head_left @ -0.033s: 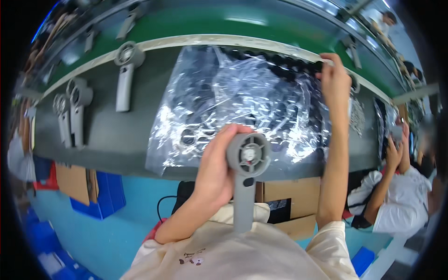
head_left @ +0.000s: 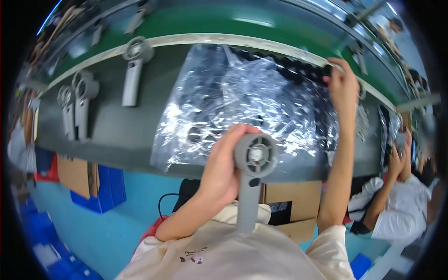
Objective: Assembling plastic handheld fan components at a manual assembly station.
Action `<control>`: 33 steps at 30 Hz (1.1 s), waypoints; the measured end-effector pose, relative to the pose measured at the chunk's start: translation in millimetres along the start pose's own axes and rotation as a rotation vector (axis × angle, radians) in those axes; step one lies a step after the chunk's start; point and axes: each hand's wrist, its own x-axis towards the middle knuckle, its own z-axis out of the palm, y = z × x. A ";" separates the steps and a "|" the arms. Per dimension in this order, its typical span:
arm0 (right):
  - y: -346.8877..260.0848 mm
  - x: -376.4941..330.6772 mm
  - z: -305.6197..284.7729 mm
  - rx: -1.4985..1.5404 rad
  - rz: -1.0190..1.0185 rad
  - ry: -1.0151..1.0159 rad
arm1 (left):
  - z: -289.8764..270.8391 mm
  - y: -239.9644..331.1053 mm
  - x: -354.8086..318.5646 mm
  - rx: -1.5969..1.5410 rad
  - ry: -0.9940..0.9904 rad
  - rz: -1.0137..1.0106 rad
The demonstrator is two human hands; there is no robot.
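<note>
My left hand (head_left: pixel 227 163) is wrapped round the head of a grey handheld fan (head_left: pixel 255 153), whose round grille faces up and whose handle points toward my shirt. At the far right of the bench my right hand (head_left: pixel 343 84) has its thumb and fingers closed round a small black round part (head_left: pixel 328 70); its exact shape is hard to see. That part is at the end of a row of similar black parts. Under and beyond the fan lies a large clear plastic bag (head_left: pixel 182 121), shiny with reflections, over dark round pieces.
Several grey fans stand or lie at the left, one fan (head_left: pixel 132 79) nearer the middle. Small loose silver pieces (head_left: pixel 361 122) lie right of my forearm. A green conveyor belt (head_left: pixel 210 23) runs behind the pale rail. Below are cardboard boxes (head_left: pixel 303 198). A co-worker (head_left: pixel 401 205) sits at right.
The view has shifted slightly, so bench items appear a little further right. My right hand's fingers have curled in at the black parts. My left hand keeps hold of the fan.
</note>
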 end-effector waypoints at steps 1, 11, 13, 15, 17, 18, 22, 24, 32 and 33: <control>-3.7 -2.1 -4.5 0.252 0.126 -0.097 | -2.7 -0.6 -0.3 -0.025 0.000 0.002; -83.1 -111.2 -35.9 0.876 0.366 -0.496 | 11.6 13.9 -5.0 -0.174 -0.081 -0.047; -89.2 -128.2 -27.0 0.748 0.201 -0.378 | 19.7 15.1 -4.8 -0.163 -0.056 -0.036; -83.8 -138.2 -21.5 0.578 0.026 -0.331 | 15.4 11.9 -0.5 -0.149 -0.066 -0.044; -81.4 -141.5 -23.4 0.524 0.025 -0.345 | 14.8 9.7 0.2 -0.119 -0.101 -0.021; -79.0 -140.0 -26.3 0.452 -0.026 -0.365 | 15.3 7.5 0.8 -0.116 -0.080 -0.007; -73.4 -133.8 -43.7 0.432 -0.033 -0.481 | 19.8 2.1 -6.5 -0.098 -0.075 -0.023; -73.7 -126.8 -61.3 0.443 -0.088 -0.501 | 27.4 1.8 -9.6 -0.080 -0.072 -0.008; -89.7 -134.5 -72.6 0.692 -0.182 -0.480 | 40.8 4.2 -19.4 0.145 -0.064 0.207; -90.6 -134.1 -72.3 0.707 -0.187 -0.464 | 44.0 4.7 -21.7 0.200 -0.049 0.225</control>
